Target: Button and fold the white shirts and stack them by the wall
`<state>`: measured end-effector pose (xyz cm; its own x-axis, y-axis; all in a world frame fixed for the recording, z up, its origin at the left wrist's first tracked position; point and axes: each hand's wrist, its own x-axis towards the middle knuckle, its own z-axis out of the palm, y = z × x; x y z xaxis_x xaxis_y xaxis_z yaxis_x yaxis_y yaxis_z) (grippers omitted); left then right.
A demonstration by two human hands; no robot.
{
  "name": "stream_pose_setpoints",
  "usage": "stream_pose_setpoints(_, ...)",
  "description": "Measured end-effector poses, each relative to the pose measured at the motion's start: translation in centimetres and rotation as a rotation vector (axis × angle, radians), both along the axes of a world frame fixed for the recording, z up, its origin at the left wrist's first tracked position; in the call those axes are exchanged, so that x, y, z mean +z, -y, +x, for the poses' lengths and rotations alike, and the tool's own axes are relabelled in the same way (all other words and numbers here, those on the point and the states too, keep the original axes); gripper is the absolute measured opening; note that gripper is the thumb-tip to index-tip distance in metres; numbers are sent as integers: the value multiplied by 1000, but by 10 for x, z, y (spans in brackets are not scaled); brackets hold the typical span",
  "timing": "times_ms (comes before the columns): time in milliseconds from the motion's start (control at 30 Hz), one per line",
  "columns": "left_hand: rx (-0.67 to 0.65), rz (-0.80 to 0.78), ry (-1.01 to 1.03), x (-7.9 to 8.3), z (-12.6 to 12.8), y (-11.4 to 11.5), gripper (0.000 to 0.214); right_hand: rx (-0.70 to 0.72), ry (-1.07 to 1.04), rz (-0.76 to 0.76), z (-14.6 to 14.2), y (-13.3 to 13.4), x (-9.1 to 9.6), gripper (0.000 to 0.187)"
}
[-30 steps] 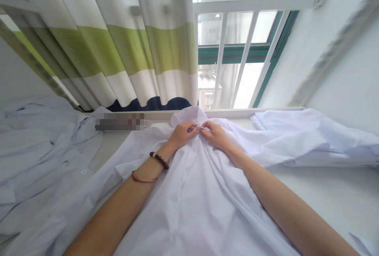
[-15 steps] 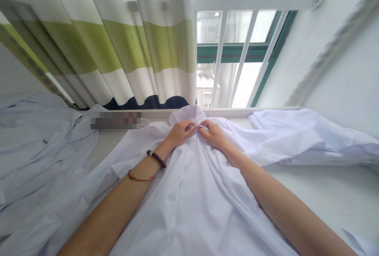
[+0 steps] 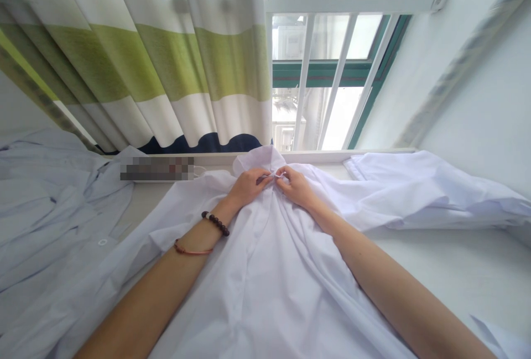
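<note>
A white long garment with a collar, like a lab coat (image 3: 265, 270), lies spread in front of me with its collar toward the window. Just below the collar, my left hand (image 3: 249, 186) pinches the front edge of the cloth. My right hand (image 3: 293, 186) pinches the coat right beside it, and the fingertips of both hands nearly meet. Folds run down from that point. Any button between the fingers is too small to make out. One sleeve stretches out to each side.
Crumpled white clothes (image 3: 33, 198) are heaped at the left. A folded white garment (image 3: 415, 182) lies at the right. Near the back ledge is a blurred-out dark box-like item (image 3: 157, 168). Beyond stand a striped curtain (image 3: 166, 60) and a white railing (image 3: 352, 4) before a window.
The view has shifted slightly, so everything sits a little further left. My hands stay at the collar, with the right fingers slightly repositioned on the cloth.
</note>
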<state>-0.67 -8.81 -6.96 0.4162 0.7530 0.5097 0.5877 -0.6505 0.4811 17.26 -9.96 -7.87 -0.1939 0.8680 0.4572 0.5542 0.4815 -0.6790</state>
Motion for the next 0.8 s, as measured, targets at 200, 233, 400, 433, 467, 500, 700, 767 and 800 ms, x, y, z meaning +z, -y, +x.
stream_pose_setpoints(200, 85, 260, -123, 2, -1, -2, 16, 58, -32, 153, 1, -1, -1, 8)
stream_pose_setpoints(233, 115, 301, -147, 3, -1, -2, 16, 67, -30, 160, 1, -1, -1, 8)
stream_pose_setpoints(400, 294, 436, -179, 4, -2, -1, 25, 76, -18, 152, 2, -1, -3, 12)
stream_pose_setpoints(433, 313, 443, -175, 5, -2, -1, 26, 70, -17, 155, 2, 0, -3, 12)
stream_pose_setpoints(467, 318, 445, -170, 5, -2, 0, 27, 62, -16, 155, 2, 0, -3, 13)
stream_pose_setpoints(500, 310, 441, -159, 6, -2, 0, 26, 52, -14, 151, 2, 0, -3, 13)
stream_pose_setpoints(700, 114, 217, -51, 6, 0, 2, 16, 17, -63, 121, 2, -3, -3, 13)
stream_pose_setpoints(767, 108, 186, -34, 5, 0, 2, 16, 25, -87, 99, 2, -3, -3, 13)
stream_pose_setpoints(800, 103, 176, -24, 4, 0, 2, 16, 33, -96, 84, 3, -3, -2, 12)
